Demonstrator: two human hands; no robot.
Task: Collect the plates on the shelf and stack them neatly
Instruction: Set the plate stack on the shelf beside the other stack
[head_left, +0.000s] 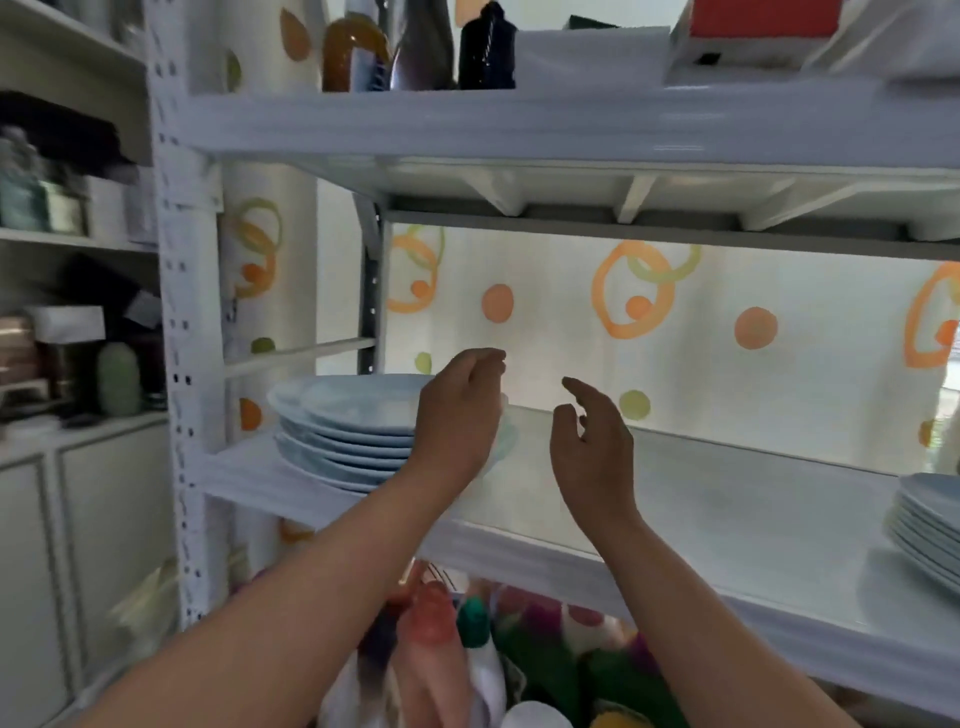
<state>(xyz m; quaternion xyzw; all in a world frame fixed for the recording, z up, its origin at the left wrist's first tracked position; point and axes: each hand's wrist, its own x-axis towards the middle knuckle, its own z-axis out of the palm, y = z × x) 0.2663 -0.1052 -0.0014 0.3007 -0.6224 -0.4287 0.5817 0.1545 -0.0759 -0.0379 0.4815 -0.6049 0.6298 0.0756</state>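
- Head view: a white metal shelf board (727, 514) ran across the frame, and every place below is given from it.
- A stack of pale blue round ceramic plates (353, 431) sat on the left end of the shelf board, its top plates shifted a little out of line with the lower ones.
- A second stack of pale blue plates (930, 525) sat on the right end of the shelf board, cut off by the frame edge and well apart from the first stack.
- The left hand (462, 415) hung over the shelf board in front of the right rim of the left stack, fingers loosely curled with nothing between them. Whether the palm touched the plates could not be told.
- The right hand (592, 447) was raised over the middle of the shelf board, just right of the left hand, fingers relaxed and spread a little, holding nothing.
- Behind the shelf board hung a white curtain printed with orange and green rings and dots (571, 312).
- On the level above the shelf board stood a dark glossy bottle (485, 47), an amber curved glass piece (353, 52) and a red and white box (763, 31).
- Below the shelf board lay blurred, many-coloured items.
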